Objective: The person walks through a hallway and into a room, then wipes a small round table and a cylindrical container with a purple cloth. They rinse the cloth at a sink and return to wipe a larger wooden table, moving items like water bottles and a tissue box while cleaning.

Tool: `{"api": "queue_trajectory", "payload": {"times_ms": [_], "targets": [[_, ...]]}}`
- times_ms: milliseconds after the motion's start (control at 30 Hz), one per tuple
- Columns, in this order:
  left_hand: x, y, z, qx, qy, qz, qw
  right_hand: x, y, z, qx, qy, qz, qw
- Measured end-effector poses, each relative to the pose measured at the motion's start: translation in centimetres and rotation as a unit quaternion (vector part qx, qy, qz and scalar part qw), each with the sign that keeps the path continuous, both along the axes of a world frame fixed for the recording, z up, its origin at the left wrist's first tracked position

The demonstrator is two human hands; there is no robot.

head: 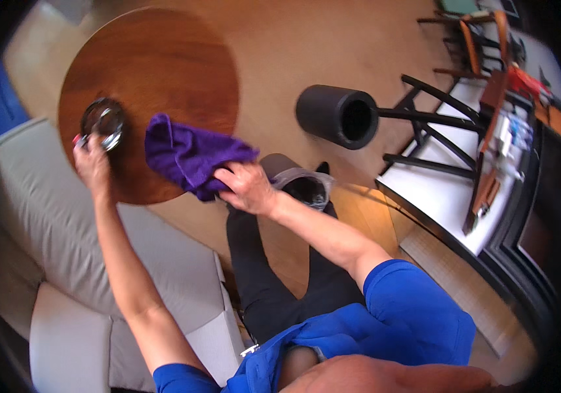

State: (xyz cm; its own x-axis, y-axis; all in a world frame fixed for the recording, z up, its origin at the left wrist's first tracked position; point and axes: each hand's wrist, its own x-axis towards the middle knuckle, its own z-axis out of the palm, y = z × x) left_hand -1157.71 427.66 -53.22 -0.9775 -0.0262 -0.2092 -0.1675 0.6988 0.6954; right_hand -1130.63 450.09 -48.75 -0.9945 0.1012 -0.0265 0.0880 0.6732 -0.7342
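Note:
My left hand (pixel 93 167) grips the near edge of a round, clear glass dish (pixel 105 118), which looks like an ashtray. A small red-ended object (pixel 78 140) shows at its fingers, too blurred to name. The dish is over the left part of a round wooden table (pixel 162 59); whether it touches the top I cannot tell. In my right hand (pixel 251 189) is a crumpled purple cloth (pixel 187 154), pinched at its right end. It hangs over the table's near right edge, and its folds hide part of the rim.
A grey upholstered sofa (pixel 162 265) stands at the left, close to the table. Before my legs is a bin with a clear plastic liner (pixel 327 179). Beyond it stands a black cylindrical container (pixel 317 115). Dark crossed legs (pixel 433 115) and a white surface (pixel 430 196) are at the right.

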Motion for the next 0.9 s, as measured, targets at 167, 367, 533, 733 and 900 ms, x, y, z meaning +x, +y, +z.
{"api": "queue_trajectory", "payload": {"times_ms": [167, 367, 533, 733, 900], "targets": [[0.4, -1.0, -1.5, 0.002, -0.021, -0.007, 1.0, 10.9, 6.7, 2.0, -0.277, -0.099, -0.272, 0.916], [3.9, -2.5, 2.7, -0.237, 0.075, -0.072, 0.966, 22.0, 18.9, 4.3, -0.444, -0.107, -0.47, 0.755], [18.2, 11.4, 6.3, -0.042, 0.153, -0.161, 0.974, 26.5, 32.0, 3.3, -0.361, -0.109, -0.452, 0.808], [31.3, 38.9, -7.9, -0.123, -0.118, -0.432, 0.886, 17.5, 41.5, -6.4, -0.124, -0.11, -0.139, 0.976], [34.6, 49.5, -17.9, -0.187, -0.191, -0.454, 0.85, 11.7, 43.6, -18.6, 0.253, -0.248, 0.218, 0.91]]}}
